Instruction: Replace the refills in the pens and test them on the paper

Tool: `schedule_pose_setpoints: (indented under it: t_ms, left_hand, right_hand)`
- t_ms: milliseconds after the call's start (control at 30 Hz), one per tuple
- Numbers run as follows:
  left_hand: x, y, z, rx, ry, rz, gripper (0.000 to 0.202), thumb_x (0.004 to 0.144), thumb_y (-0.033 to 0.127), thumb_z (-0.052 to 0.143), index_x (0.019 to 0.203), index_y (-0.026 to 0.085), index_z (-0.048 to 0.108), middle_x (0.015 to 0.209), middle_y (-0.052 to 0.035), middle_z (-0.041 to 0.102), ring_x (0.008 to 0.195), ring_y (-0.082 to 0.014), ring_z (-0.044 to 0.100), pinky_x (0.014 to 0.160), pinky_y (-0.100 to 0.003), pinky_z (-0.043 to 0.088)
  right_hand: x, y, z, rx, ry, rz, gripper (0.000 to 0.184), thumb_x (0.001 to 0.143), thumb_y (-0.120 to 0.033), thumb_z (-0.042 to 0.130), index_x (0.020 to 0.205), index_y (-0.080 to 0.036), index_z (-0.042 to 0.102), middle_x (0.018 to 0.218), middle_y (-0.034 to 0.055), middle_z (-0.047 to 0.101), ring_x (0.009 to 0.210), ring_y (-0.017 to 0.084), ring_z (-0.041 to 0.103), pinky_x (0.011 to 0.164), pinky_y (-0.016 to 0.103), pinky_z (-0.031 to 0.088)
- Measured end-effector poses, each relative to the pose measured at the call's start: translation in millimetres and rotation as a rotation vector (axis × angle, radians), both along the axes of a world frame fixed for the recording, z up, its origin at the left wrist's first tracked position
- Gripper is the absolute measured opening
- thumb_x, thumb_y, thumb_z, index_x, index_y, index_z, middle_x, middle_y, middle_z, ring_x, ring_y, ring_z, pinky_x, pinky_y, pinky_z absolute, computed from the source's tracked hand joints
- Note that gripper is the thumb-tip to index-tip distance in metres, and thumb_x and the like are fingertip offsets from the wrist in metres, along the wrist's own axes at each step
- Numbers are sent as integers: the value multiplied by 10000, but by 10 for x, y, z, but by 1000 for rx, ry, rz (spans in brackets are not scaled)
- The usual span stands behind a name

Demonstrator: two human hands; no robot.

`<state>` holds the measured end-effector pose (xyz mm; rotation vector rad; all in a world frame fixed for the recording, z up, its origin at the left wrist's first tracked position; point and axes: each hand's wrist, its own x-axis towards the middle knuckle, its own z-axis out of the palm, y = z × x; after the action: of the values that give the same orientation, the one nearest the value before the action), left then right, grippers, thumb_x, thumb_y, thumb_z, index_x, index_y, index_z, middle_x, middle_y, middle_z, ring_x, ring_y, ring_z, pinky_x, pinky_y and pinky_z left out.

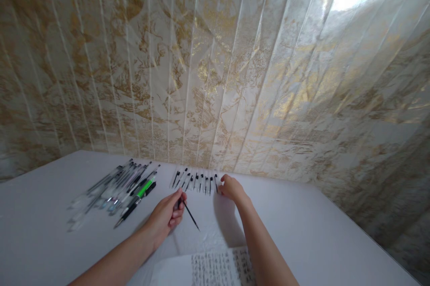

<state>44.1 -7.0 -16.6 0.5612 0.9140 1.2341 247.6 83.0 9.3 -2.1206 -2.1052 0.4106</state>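
Note:
My left hand is closed around a thin black pen refill, whose tip points down toward the front right. My right hand reaches to the right end of a row of small clear sleeves with black-topped, dark slim pieces in them. Its fingers are curled together at the last sleeve; what they pinch, if anything, is too small to make out. Left of my left hand lies a loose bunch of clear-barrelled pens. Among them, nearest the hand, is a green and black pen.
A sheet with rows of handwriting lies at the front edge between my forearms. Everything rests on a white table. Behind it hangs a pleated, gold-patterned curtain, close to the row of sleeves.

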Motion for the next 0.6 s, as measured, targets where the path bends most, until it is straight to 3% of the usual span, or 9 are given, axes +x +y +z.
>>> schedule_pose_setpoints:
  t_ms: [167,300,400,500,600]
  left_hand:
    - [4,44,59,89,85,-15,376,591,429,778,698,122,589,559,53,459,407,-5,296,349,-107,168]
    - [80,204,158,208,143,47,423,565,472,778,703,117,593,562,59,462,403,-3,286,353,-112,162]
    - [186,336,199,230,130,61,420,562,461,777,732,122,595,561,67,459,403,-5,286,357,-116,163]
    - [292,375,187,216,99,53,395,623,458,736,801,135,594,587,63,472,416,-17,314,366,-123,191]
    - [374,298,160,169,74,10,303,673,393,714,779,137,590,624,40,502,439,-25,358,381,-128,229]
  right_hand:
    - [-9,-85,179,-16,94,94,247,828,-167,449,1005,-117,614,886,123,695,855,189,627,689,257,413]
    - [-165,-254,351,-190,230,328,204,815,-350,546,823,-185,666,730,5,687,595,92,587,552,179,424]
    - [-233,-309,411,-290,297,418,159,754,-344,624,773,-191,666,660,-35,657,522,55,540,510,144,417]
    - [-125,-243,395,-236,237,322,138,750,-285,603,707,-165,656,643,-10,658,495,64,535,489,156,409]
    - [88,-118,286,-107,91,115,222,790,-229,518,649,-126,655,669,90,683,555,132,601,528,217,422]
